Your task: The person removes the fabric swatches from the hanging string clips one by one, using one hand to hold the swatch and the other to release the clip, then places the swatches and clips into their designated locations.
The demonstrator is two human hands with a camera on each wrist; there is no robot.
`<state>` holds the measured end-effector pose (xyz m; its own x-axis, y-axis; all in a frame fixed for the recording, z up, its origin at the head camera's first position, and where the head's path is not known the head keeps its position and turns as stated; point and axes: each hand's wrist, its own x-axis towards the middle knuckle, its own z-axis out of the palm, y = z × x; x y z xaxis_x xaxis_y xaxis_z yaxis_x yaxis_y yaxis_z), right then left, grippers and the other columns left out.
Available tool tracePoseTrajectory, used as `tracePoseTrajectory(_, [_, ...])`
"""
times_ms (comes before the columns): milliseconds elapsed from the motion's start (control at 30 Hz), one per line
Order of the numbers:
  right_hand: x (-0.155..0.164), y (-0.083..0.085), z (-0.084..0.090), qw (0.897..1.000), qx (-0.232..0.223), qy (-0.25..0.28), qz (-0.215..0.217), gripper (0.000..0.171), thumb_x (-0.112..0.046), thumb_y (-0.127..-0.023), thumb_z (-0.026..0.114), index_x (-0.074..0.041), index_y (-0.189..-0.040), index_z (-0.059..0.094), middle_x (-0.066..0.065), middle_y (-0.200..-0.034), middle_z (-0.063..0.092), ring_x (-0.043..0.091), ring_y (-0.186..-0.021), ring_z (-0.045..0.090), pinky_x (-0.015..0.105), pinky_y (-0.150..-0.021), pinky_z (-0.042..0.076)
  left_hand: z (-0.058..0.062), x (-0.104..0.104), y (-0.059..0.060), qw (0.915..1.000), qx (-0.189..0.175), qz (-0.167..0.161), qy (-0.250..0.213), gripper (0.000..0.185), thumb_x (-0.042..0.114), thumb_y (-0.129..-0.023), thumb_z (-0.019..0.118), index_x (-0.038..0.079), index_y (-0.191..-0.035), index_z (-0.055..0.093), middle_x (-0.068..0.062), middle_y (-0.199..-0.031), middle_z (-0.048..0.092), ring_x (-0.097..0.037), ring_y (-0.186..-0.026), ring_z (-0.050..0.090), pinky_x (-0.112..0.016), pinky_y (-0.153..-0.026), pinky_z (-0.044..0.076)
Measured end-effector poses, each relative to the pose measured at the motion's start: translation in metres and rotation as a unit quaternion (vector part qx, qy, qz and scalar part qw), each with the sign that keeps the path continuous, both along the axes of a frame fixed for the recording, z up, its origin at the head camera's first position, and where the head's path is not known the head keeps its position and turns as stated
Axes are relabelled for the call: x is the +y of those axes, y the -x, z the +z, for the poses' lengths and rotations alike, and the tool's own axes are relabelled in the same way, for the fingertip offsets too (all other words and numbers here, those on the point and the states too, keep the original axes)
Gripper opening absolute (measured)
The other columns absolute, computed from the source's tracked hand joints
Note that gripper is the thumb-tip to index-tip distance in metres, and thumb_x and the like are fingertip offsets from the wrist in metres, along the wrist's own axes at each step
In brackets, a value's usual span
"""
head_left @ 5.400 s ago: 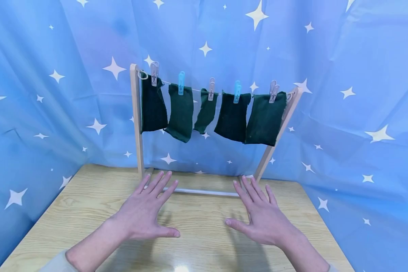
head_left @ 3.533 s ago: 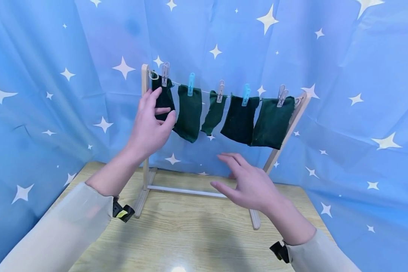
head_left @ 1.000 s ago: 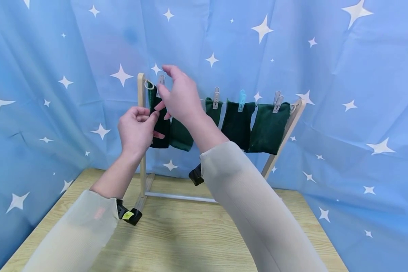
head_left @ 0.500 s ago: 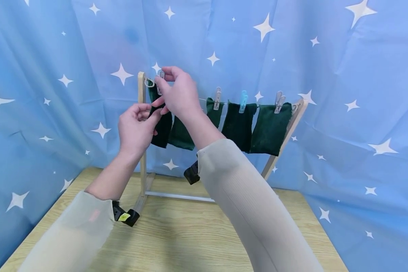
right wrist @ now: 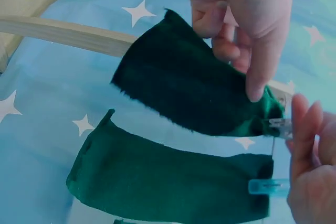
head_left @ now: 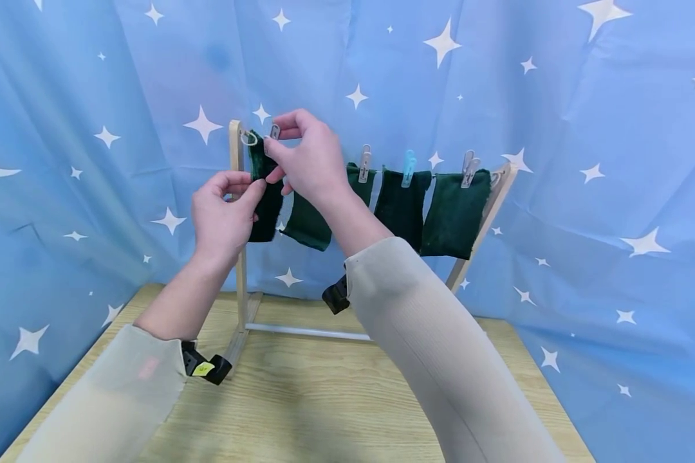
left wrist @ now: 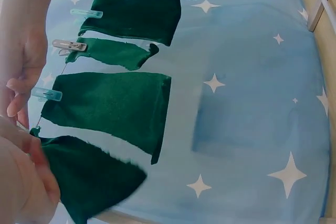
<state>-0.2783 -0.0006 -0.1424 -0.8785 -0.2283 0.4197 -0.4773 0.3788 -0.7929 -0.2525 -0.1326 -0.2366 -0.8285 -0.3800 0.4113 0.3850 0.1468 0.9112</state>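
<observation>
Dark green cloth pieces hang from a string on a small wooden drying rack. At the leftmost cloth [head_left: 266,225], the left hand [head_left: 222,215] pinches the fabric between thumb and fingers below the string. The right hand [head_left: 313,157] crosses over and pinches the grey clothespin [head_left: 275,132] at the top of that same cloth. In the right wrist view, this clothespin [right wrist: 278,125] still overlaps the bunched cloth edge, with thumb and finger on its handle end. Beside it, a blue clothespin [right wrist: 268,187] holds the second cloth [right wrist: 173,177]; the right hand hides that pin in the head view.
Three more cloths hang to the right under a grey clothespin [head_left: 365,164], a blue clothespin [head_left: 408,168] and another grey one [head_left: 470,170]. The rack's left post [head_left: 237,212] stands close to the left hand. A light wood table [head_left: 301,399] and a starry blue curtain surround it.
From spread above the table, both hands have risen to the leftmost cloth. The right hand has closed on its clothespin, and the cloth's lower end has shifted slightly left.
</observation>
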Motion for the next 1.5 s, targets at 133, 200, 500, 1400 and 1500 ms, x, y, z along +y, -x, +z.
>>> tracePoseTrajectory(133, [0.005, -0.001, -0.001, 1.0, 0.001, 0.001, 0.007, 0.032, -0.02, -0.109, 0.071, -0.014, -0.14, 0.067, 0.003, -0.136, 0.069, 0.031, -0.08, 0.081, 0.033, -0.06, 0.063, 0.0, -0.003, 0.0, 0.9997, 0.004, 0.021, 0.01, 0.035, 0.034, -0.102, 0.082, 0.004, -0.118, 0.079, 0.012, -0.09, 0.067, -0.008, -0.093, 0.064, -0.022, -0.072, 0.053])
tracePoseTrajectory(200, [0.009, -0.002, -0.001, 1.0, 0.004, 0.003, 0.006, 0.03, -0.021, -0.109, 0.07, -0.014, -0.138, 0.068, 0.003, -0.134, 0.07, 0.032, -0.08, 0.081, 0.032, -0.062, 0.063, 0.0, -0.004, 0.0, 0.9998, 0.004, 0.018, 0.008, 0.037, 0.036, -0.101, 0.083, 0.003, -0.119, 0.08, 0.014, -0.088, 0.068, -0.008, -0.097, 0.064, -0.023, -0.075, 0.052])
tracePoseTrajectory(500, [0.023, -0.007, 0.0, 0.996, 0.064, 0.067, 0.005, 0.023, -0.021, -0.109, 0.071, -0.007, -0.127, 0.073, 0.006, -0.123, 0.073, 0.02, -0.063, 0.074, 0.032, -0.061, 0.063, 0.007, -0.018, -0.006, 0.9981, -0.007, -0.059, -0.016, 0.029, 0.04, -0.103, 0.079, 0.014, -0.115, 0.074, 0.02, -0.09, 0.078, -0.007, -0.101, 0.072, -0.022, -0.086, 0.057])
tracePoseTrajectory(1400, [0.218, -0.076, -0.126, 0.989, -0.018, 0.089, -0.118, 0.029, -0.025, -0.104, 0.08, -0.009, -0.127, 0.073, -0.008, -0.111, 0.08, 0.015, -0.06, 0.073, 0.025, -0.049, 0.054, -0.052, -0.078, -0.039, 0.9527, -0.146, -0.266, -0.008, 0.072, 0.036, -0.113, 0.064, -0.003, -0.167, 0.038, 0.017, -0.108, 0.082, -0.005, -0.095, 0.081, -0.028, -0.077, 0.068])
tracePoseTrajectory(1500, [0.235, -0.083, -0.14, 0.986, -0.034, 0.102, -0.129, 0.031, -0.023, -0.103, 0.081, -0.007, -0.128, 0.072, -0.012, -0.108, 0.081, 0.015, -0.06, 0.073, 0.025, -0.048, 0.052, -0.063, -0.08, -0.041, 0.9529, -0.155, -0.26, 0.018, 0.072, 0.038, -0.114, 0.061, -0.003, -0.168, 0.037, 0.021, -0.111, 0.08, -0.003, -0.099, 0.079, -0.027, -0.079, 0.067])
